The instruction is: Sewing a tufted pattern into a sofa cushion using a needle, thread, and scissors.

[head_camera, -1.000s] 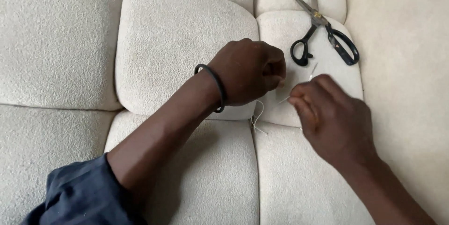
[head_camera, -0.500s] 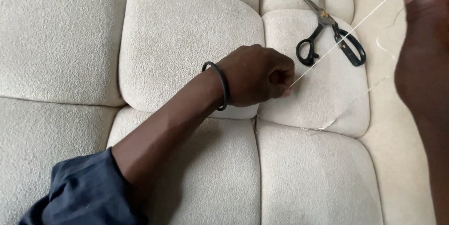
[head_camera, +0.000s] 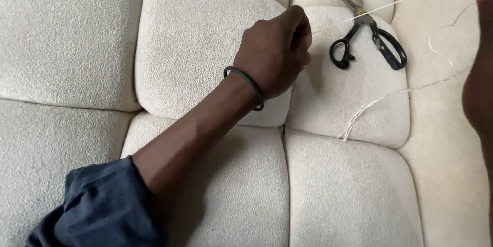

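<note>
Head view, looking down on a cream tufted cushion surface (head_camera: 195, 46) with a nubbly weave, divided into padded squares by deep seams. I log the left hand (head_camera: 275, 52) near frame centre, its forearm entering from 7 o'clock with a dark blue sleeve (head_camera: 102, 211) pushed up at the elbow and a thin black band (head_camera: 246, 85) round the wrist. The grip of the left hand is closed, fingers curled in with the tips pinched together on a pale thread (head_camera: 395, 1); whether a needle sits in that pinch I cannot tell. From the fingertips the thread runs taut toward 2 o'clock, passing over the blades of the black-handled scissors (head_camera: 367, 34), up to the top right corner. The right hand (head_camera: 482, 72) shows only as a dark sliver along the right edge at 3 o'clock; its fingers are out of frame, so I cannot tell how its grip stands or whether it has the thread. The scissors lie flat on the cushion just to 3 o'clock of the left hand, blades parted and pointing to 12 o'clock, handles toward 5 o'clock, not touched by either hand. A second, slack length of thread (head_camera: 380, 100) trails across the same pad below the scissors, ending at a seam at about 5 o'clock of the left hand.
</note>
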